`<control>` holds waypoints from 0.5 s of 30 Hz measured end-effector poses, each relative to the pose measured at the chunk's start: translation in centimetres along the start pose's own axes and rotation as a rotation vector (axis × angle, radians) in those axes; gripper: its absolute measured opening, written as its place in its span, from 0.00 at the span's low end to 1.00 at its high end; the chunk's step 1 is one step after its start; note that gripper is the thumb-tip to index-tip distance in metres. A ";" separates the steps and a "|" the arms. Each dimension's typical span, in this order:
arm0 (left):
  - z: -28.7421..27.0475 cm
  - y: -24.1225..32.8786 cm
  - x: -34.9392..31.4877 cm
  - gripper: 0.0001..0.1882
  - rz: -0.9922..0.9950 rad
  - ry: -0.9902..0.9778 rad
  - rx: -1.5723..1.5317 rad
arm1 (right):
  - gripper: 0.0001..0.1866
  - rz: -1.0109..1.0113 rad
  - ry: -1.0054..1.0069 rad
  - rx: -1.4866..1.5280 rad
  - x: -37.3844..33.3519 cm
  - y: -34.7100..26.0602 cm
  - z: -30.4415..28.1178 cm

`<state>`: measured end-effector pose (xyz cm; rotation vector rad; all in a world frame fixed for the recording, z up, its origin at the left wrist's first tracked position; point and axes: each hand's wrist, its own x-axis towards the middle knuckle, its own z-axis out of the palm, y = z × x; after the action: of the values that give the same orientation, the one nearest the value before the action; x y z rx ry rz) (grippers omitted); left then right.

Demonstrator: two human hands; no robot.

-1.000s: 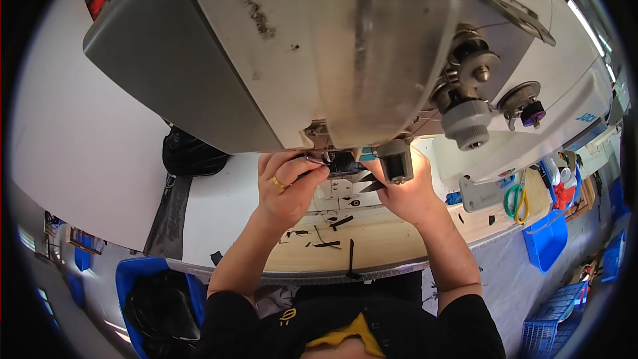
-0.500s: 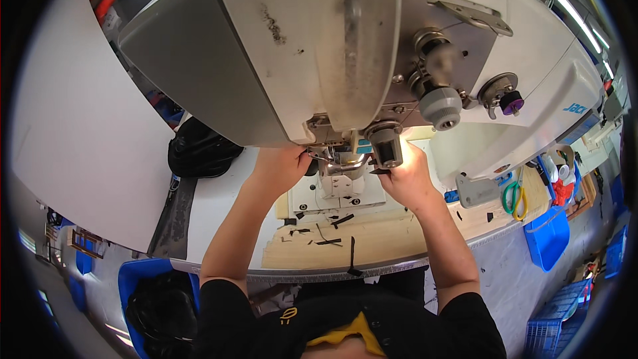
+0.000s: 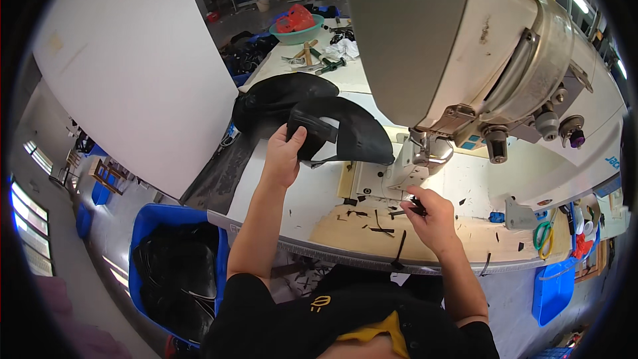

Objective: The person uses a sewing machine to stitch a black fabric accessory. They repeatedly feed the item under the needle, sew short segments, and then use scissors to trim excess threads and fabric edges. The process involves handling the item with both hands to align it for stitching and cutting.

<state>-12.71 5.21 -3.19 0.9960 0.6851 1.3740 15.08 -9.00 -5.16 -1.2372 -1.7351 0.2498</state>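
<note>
Half a second ago both my hands were tucked up under the head of the sewing machine (image 3: 465,46), at the needle; now they have parted. My left hand (image 3: 284,154) has gone out to the left and closed, thumb on top, over the near edge of the curved black piece (image 3: 352,134) lying on the white table (image 3: 312,193). It overlaps a second black piece (image 3: 279,96) behind it. My right hand (image 3: 432,216) has dropped to the wooden front strip (image 3: 345,229), fingers pinched narrow on a small black scrap or strap end; I cannot tell exactly what. Judgement: work under the needle looks finished for the moment, and the left hand is handling the next or last piece. The foot and needle area (image 3: 425,153) stands bare. Edges: the table front runs just below my right wrist, littered with black offcuts (image 3: 375,216). A large white board (image 3: 133,73) walls the left side, close by the black pieces. Open room lies on the bare table between my hands. A blue bin (image 3: 149,219) of black material sits below the left edge; green scissors (image 3: 543,236) lie far right.
</note>
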 end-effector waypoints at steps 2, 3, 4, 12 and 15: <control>-0.2 0.9 -1.1 0.11 -0.040 -0.012 -0.045 | 0.16 -0.030 -0.065 -0.052 0.5 -0.8 1.1; -0.8 1.0 -1.3 0.12 -0.035 -0.050 -0.053 | 0.16 -0.001 -0.090 -0.038 0.6 -1.1 1.6; -1.1 1.3 -1.4 0.12 -0.031 -0.071 -0.016 | 0.16 -0.003 -0.097 -0.036 0.7 -1.2 2.0; 3.0 5.9 6.2 0.16 -0.044 -0.363 0.393 | 0.14 0.072 -0.227 -0.216 -1.6 1.6 3.4; 6.1 9.5 9.1 0.16 0.159 -0.576 0.606 | 0.15 0.004 -0.230 -0.324 -3.7 4.2 3.9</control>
<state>-10.81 12.36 9.33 1.8696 0.5929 0.9357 14.78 -8.76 -11.91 -1.4913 -2.0288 0.1187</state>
